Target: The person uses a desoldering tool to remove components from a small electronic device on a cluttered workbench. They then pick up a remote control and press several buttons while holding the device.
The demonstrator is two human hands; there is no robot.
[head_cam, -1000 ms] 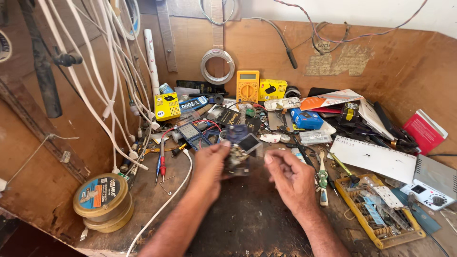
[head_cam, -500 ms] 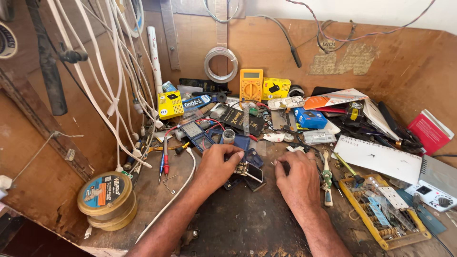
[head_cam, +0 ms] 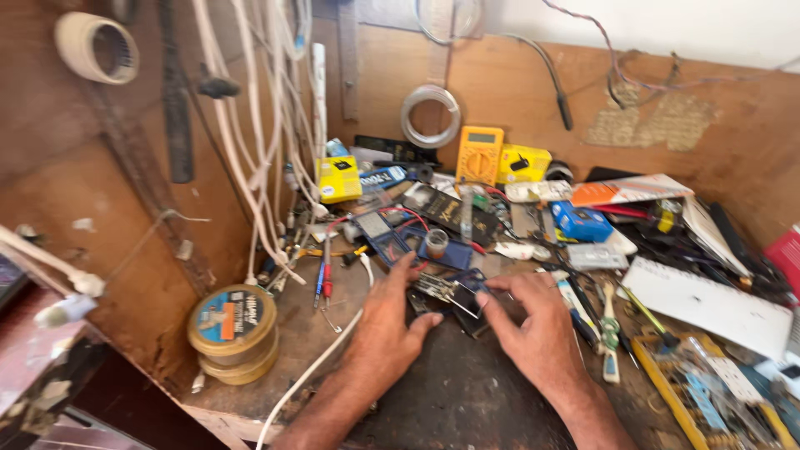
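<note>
Left hand [head_cam: 387, 321] and right hand [head_cam: 529, 329] rest on the cluttered bench [head_cam: 467, 400], fingers meeting on a small dark circuit board [head_cam: 446, 292] — pinched between both. Yellow multimeter [head_cam: 478, 156] stands behind; stacked tape rolls [head_cam: 232, 332] sit well left.

Setting: small electronics repair workshop. Evidence: plywood-walled counter [head_cam: 467, 400] crowded with parts and tools. Yellow multimeter [head_cam: 479, 155] stands at the back edge, against the wall. Coil of solder wire [head_cam: 430, 116] hangs on the wall above it. White cables [head_cam: 250, 142] drape down the left back corner. Stacked round tins [head_cam: 232, 332] sit at the left front corner. Small circuit board [head_cam: 442, 290] lies mid-counter; screwdrivers [head_cam: 611, 329] and a yellow parts tray [head_cam: 708, 392] lie toward the right edge.
</note>
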